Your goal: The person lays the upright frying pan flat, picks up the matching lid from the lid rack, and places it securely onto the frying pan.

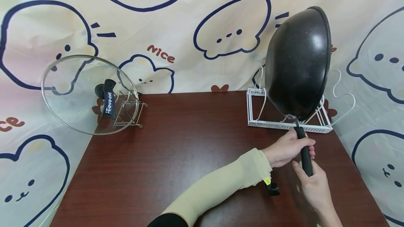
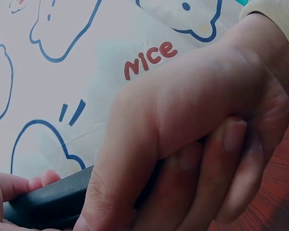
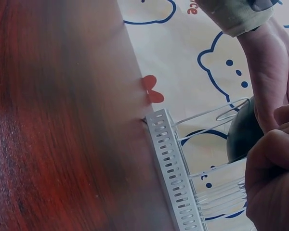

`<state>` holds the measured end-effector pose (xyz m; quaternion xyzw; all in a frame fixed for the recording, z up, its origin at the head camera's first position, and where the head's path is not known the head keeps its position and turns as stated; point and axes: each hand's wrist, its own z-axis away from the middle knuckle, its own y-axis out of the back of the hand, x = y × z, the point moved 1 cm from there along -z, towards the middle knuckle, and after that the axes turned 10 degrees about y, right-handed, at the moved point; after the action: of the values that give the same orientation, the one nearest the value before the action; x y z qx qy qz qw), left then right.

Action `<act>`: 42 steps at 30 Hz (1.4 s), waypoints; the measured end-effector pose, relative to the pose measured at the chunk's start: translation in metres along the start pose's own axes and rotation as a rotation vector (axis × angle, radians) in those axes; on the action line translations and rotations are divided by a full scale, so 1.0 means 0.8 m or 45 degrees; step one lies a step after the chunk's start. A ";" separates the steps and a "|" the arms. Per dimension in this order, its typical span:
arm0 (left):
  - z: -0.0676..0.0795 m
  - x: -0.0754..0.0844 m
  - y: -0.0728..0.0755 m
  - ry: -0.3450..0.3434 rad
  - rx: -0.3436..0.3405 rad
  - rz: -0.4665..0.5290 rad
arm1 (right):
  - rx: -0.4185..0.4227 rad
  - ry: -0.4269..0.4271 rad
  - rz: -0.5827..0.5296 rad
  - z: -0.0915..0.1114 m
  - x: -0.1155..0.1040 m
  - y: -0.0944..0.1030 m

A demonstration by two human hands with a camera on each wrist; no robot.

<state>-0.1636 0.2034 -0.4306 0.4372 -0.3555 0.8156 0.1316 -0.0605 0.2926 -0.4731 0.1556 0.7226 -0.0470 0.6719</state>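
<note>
A black wok is tilted on its side at the white wire rack; whether it rests on the wires I cannot tell. My left hand grips the upper part of its black handle, fingers curled round it, also plain in the left wrist view. Lower down, my right hand holds the handle's end, thumb along one side. In the right wrist view, part of the wok shows behind the rack's wires, partly hidden by my right hand.
A glass lid with a black knob stands tilted on a small metal rack at the table's back left. The brown table meets a patterned cloth behind. A white curved wire sticks out right of the white rack.
</note>
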 end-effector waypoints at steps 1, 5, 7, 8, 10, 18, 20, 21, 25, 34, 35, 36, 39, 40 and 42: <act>0.000 0.001 0.000 -0.004 -0.002 -0.003 | -0.001 0.003 -0.002 0.000 -0.001 0.000; 0.000 0.002 -0.001 -0.019 -0.001 0.000 | -0.013 0.021 0.018 -0.001 -0.004 0.000; 0.000 0.002 -0.001 -0.010 0.010 0.004 | -0.016 0.019 0.016 -0.001 -0.005 -0.001; 0.001 0.002 -0.001 -0.007 0.012 0.007 | -0.019 0.017 0.019 -0.001 -0.005 -0.001; 0.001 0.002 -0.001 0.000 0.008 0.012 | -0.018 0.010 0.011 0.000 -0.005 -0.001; 0.000 0.008 -0.004 -0.052 -0.045 0.005 | 0.001 0.007 -0.104 0.000 -0.013 0.002; 0.001 0.010 -0.005 -0.057 -0.041 -0.005 | -0.012 0.010 -0.124 0.000 -0.016 0.003; 0.001 0.011 -0.006 -0.058 -0.037 -0.010 | -0.017 0.015 -0.138 0.000 -0.017 0.004; 0.003 0.012 -0.008 -0.054 -0.022 -0.035 | -0.042 0.032 -0.188 0.002 -0.021 0.005; 0.010 0.019 -0.010 -0.061 -0.058 -0.071 | -0.099 0.072 -0.315 0.008 -0.027 0.006; 0.011 0.019 -0.010 -0.057 -0.052 -0.082 | -0.095 0.072 -0.316 0.009 -0.027 0.006; 0.012 0.019 -0.010 -0.059 -0.049 -0.091 | -0.080 0.064 -0.305 0.009 -0.028 0.005; 0.014 0.017 -0.010 -0.074 -0.054 -0.103 | -0.052 0.060 -0.275 0.011 -0.028 0.004; 0.014 0.017 -0.010 -0.078 -0.053 -0.100 | -0.041 0.058 -0.263 0.012 -0.028 0.003; 0.015 0.016 -0.011 -0.089 -0.059 -0.087 | -0.026 0.049 -0.227 0.012 -0.029 0.003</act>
<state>-0.1592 0.2001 -0.4120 0.4741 -0.3636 0.7863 0.1572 -0.0492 0.2882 -0.4506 0.0846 0.7467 -0.0964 0.6527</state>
